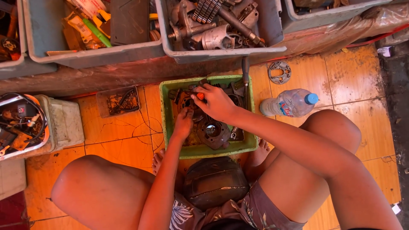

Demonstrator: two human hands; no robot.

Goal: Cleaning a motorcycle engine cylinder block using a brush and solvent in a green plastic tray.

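**Both hands in a green tray of oily engine parts**

A person squats on the orange tiled floor (119, 132) with a shallow green plastic tray (167, 106) set between the feet. The tray is full of dark, greasy metal parts, among them a round grey engine cylinder (214, 133) lying near its front edge.

The right hand (217, 102) rests over the middle of the tray, its fingers (197, 96) curled together around a small orange-tipped object (200, 96); what that object is cannot be told. The left hand (184, 121) reaches down into the tray just beside it, its fingers pressed onto the dark parts below; whether they grip anything cannot be told.

A clear plastic water bottle with a blue cap (290, 103) lies on the floor just right of the tray, and a flat round metal plate with holes (279, 71) lies beyond it. Grey plastic bins (221, 53) crowded with metal parts line the far side. A small brown tray (118, 101) sits left of the green one.
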